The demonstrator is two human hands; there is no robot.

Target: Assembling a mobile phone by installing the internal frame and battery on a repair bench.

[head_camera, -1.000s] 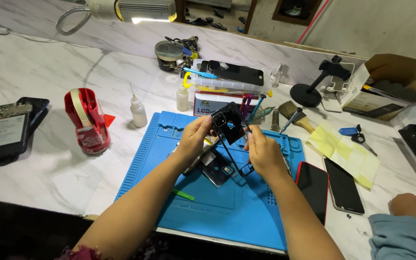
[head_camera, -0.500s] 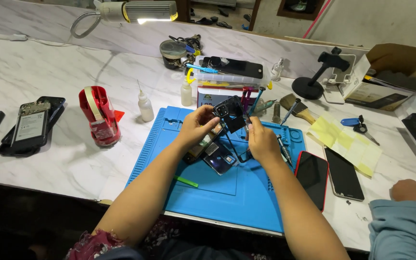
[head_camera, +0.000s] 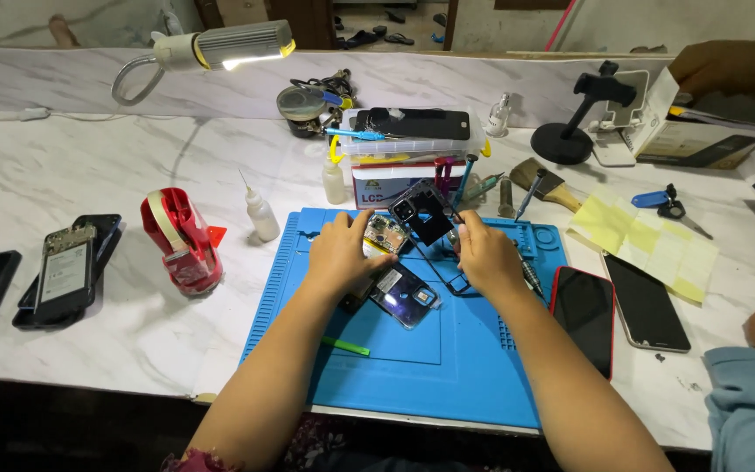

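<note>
L hand [head_camera: 342, 253] pins opened phone [head_camera: 399, 293] at blue mat [head_camera: 412, 376] centre; R hand [head_camera: 482, 253] pinches lifted black rear frame [head_camera: 425, 214]. Risk: frame twist, flex tear, if pulled hard.
</note>
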